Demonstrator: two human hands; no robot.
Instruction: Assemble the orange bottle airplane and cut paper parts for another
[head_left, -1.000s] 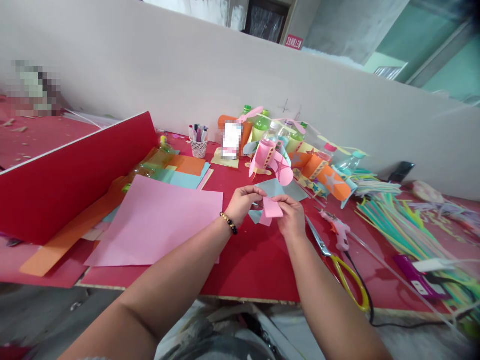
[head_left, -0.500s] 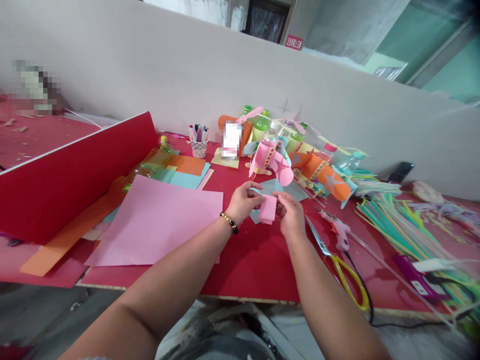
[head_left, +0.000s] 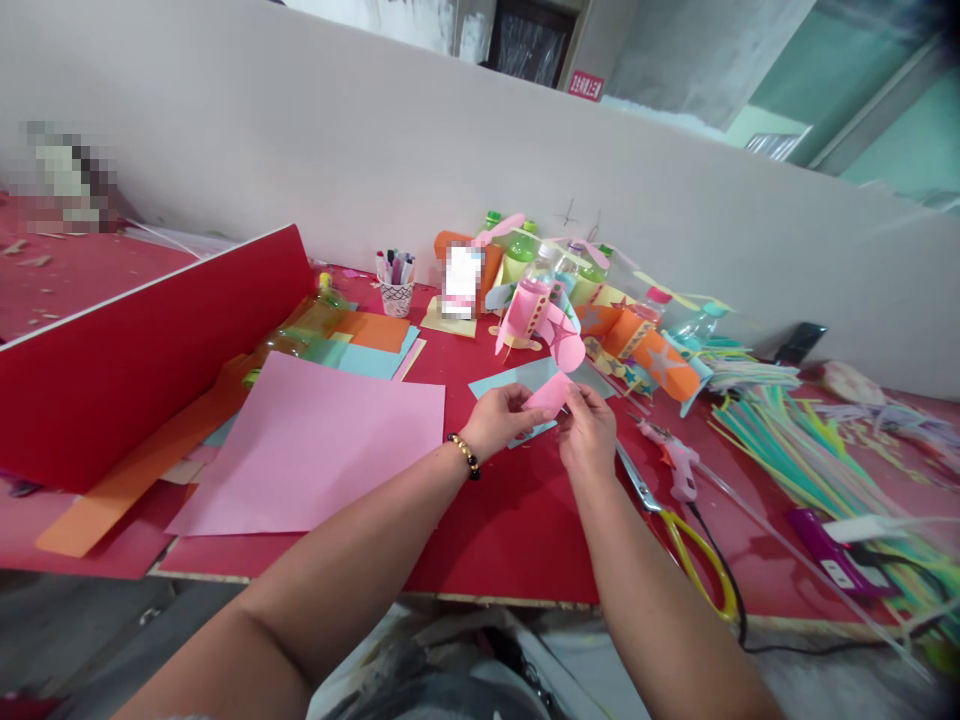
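A small folded piece of pink paper (head_left: 548, 396) is held between my two hands above the red table (head_left: 502, 540). My left hand (head_left: 501, 420), with a beaded bracelet at the wrist, pinches its left end. The fingers of my right hand (head_left: 589, 425) are closed on its right end. Light blue paper (head_left: 495, 380) lies flat beneath and behind the hands. To the left of them is a large pink sheet (head_left: 322, 450). Scissors with yellow handles (head_left: 694, 555) lie right of my right forearm, beside a pink glue gun (head_left: 679, 465).
Behind the hands stand plastic bottles (head_left: 546, 262) decorated with coloured paper. A pen cup (head_left: 396, 295) is near the wall. Pastel strips (head_left: 795, 450) and a purple power strip (head_left: 844, 555) lie at the right. A red board (head_left: 165, 350) stands on the left.
The pink paper has turned from upright to slanting, its right end raised. My left hand has lowered slightly and moved right; more of the light blue paper shows.
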